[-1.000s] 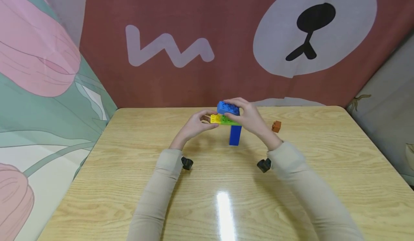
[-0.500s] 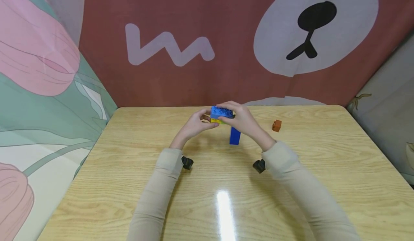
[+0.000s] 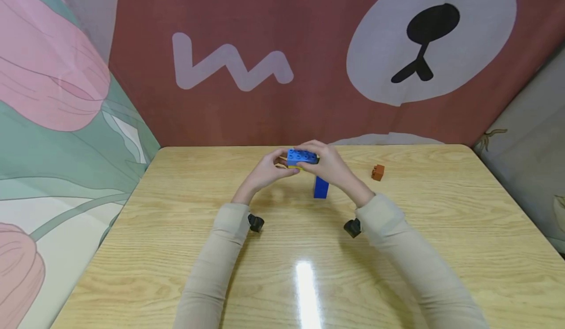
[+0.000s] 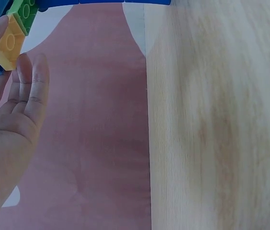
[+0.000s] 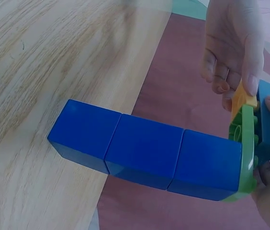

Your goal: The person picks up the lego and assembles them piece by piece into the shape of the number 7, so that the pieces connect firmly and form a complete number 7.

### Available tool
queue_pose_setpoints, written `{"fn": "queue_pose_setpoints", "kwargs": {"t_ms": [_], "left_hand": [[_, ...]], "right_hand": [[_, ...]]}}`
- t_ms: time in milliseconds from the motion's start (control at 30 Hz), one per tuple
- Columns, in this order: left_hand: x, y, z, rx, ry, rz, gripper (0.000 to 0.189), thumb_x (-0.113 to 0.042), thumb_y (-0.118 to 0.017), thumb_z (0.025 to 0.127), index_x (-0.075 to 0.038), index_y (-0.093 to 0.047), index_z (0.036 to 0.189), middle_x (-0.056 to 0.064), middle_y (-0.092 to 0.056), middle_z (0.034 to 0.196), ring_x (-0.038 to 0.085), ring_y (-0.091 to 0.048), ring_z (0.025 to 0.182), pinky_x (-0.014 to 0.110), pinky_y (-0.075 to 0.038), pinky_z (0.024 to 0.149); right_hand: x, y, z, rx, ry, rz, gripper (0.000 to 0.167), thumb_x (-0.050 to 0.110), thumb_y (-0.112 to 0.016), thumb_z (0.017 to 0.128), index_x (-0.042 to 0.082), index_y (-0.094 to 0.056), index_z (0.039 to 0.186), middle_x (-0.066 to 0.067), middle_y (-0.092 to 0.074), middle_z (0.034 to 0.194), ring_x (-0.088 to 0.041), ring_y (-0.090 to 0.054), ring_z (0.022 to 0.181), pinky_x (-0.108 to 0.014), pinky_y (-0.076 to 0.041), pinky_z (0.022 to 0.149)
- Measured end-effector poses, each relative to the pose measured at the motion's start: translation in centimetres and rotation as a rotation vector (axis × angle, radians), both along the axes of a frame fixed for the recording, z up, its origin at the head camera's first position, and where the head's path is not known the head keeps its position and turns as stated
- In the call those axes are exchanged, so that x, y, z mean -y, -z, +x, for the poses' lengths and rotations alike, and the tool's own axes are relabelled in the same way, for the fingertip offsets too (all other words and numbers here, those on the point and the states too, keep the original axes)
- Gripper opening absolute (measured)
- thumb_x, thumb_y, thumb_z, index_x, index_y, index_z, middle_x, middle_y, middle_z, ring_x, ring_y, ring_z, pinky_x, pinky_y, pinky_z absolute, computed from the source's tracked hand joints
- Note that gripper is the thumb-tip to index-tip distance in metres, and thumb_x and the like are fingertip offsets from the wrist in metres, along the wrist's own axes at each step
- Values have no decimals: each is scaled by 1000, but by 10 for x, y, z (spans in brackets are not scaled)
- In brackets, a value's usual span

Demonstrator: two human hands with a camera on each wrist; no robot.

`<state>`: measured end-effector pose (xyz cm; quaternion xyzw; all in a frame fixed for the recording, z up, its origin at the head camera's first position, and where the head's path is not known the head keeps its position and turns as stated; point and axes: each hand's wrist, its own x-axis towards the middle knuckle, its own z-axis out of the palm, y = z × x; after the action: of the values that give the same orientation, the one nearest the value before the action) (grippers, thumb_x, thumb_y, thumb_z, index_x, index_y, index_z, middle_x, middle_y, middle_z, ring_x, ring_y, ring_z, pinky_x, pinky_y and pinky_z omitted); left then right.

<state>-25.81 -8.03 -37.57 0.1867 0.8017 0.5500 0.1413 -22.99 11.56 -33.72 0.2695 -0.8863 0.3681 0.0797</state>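
A light-blue toy building brick [image 3: 302,157] lies over the yellow brick [image 5: 243,99] and green brick [image 5: 246,148], with a narrow gap showing in the right wrist view. My right hand [image 3: 332,168] pinches the light-blue brick between thumb and fingers. At the yellow brick's end, my left hand [image 3: 267,171] pinches it, thumb on the near side. A column of dark-blue bricks [image 5: 144,148] stands upright on the table and carries the green brick on top. From the head view, the green brick is hidden behind the right hand and the light-blue brick.
An orange brick [image 3: 377,172] lies on the wooden table [image 3: 185,191], right of the column. Behind the table's far edge hangs a printed reddish-brown curtain [image 3: 229,118]. Black wrist cameras [image 3: 256,222] sit below both cuffs.
The right hand has moved left and down with the light-blue brick, which now covers the yellow and green bricks in the head view. My left hand has stayed in place.
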Motion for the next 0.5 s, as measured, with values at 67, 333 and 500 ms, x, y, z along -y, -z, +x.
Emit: {"fn": "queue_pose_setpoints", "kwargs": {"t_ms": [67, 333, 500], "left_hand": [[0, 0, 0, 2, 1, 2, 42, -28, -72, 86, -17, -55, 123, 5, -57, 120, 23, -56, 108, 46, -52, 89], [0, 1, -1, -2, 0, -14, 44, -29, -72, 86, -16, -55, 125, 5, -57, 121, 22, -57, 107, 38, -52, 85], [-1, 1, -1, -6, -10, -34, 47, -31, -72, 85, -15, -54, 126, 5, -57, 123, 21, -57, 108, 34, -52, 82]], "right_hand": [[0, 1, 0, 2, -1, 4, 41, 7, -71, 85, 3, -62, 125, -18, -62, 122, -32, -63, 104, -44, -55, 84], [-2, 5, 0, -3, -29, -1, 45, 7, -70, 85, 2, -59, 128, -19, -59, 126, -34, -61, 109, -46, -54, 88], [-6, 10, 0, -85, -36, 26, 49, 8, -73, 84, 2, -57, 129, -19, -54, 131, -36, -54, 118, -49, -50, 96]]}}
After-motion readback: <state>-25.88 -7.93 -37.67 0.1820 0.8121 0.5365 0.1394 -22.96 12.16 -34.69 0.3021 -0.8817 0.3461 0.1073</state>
